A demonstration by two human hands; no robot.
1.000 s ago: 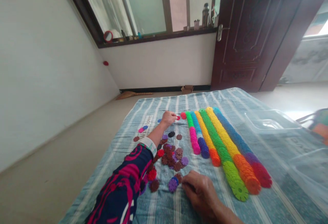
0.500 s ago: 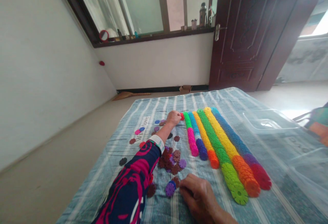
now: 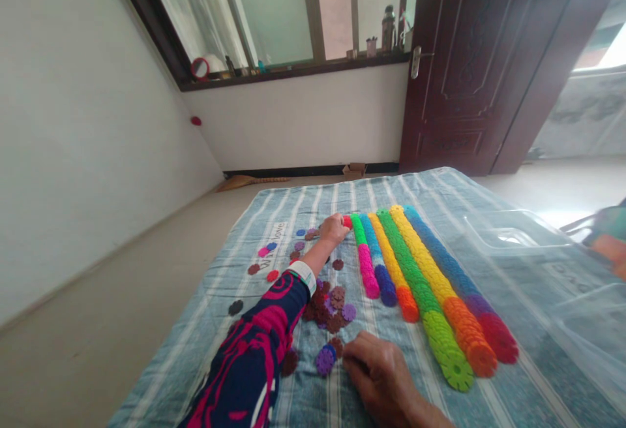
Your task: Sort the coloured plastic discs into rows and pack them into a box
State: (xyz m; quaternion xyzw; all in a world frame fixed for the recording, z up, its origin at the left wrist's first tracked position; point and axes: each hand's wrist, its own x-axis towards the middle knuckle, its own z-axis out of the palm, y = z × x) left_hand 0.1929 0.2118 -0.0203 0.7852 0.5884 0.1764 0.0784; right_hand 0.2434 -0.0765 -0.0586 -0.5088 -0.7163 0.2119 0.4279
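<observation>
My left hand (image 3: 334,228) reaches to the far end of the bed, its fingers pinched at the red notched plastic discs (image 3: 347,221). These stand beside the far end of a green-and-pink row of discs (image 3: 364,255). Nearer to me, my right hand (image 3: 379,372) rests curled on the striped cloth, and what its fingers may hold is hidden. Just left of it lie a purple disc (image 3: 325,361) and a brown disc (image 3: 337,347). Beyond them is a loose heap of brown and purple discs (image 3: 325,307), partly behind my left sleeve.
Several long coloured rows, among them a green one (image 3: 415,278) and a blue one (image 3: 440,261), lie right of my hands. Clear plastic containers (image 3: 518,232) stand at the right. Loose discs, including a black one (image 3: 235,308), are scattered on the left.
My left hand has shifted slightly right and a little nearer, and more of the red discs shows beside its fingers. My right hand has stayed in place.
</observation>
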